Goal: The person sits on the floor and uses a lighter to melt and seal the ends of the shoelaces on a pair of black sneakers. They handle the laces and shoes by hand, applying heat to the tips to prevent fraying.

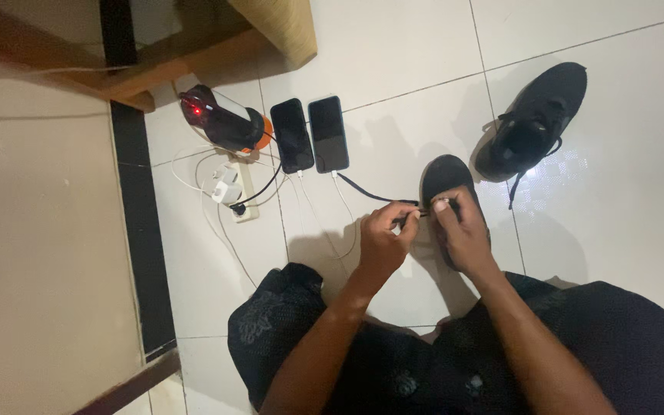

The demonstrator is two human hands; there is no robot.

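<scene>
Second black shoe (532, 123) lies on white floor tiles (393, 46), upper right, laces loose. Two dark phones (292, 135) (328, 133) side by side, screens off, white cables plugged into their lower ends. Left of them: white power strip (244, 194) with white chargers (226, 184) and tangled cords. Black-and-orange device (223, 123) with red light just above the strip. Wooden furniture (140, 61) top left.

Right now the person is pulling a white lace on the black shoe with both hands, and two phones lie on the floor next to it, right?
Not quite: the lace is black, not white, as the head view shows. Both the left hand and right hand do pinch it at the black shoe, and two phones lie nearby on the floor.
</scene>
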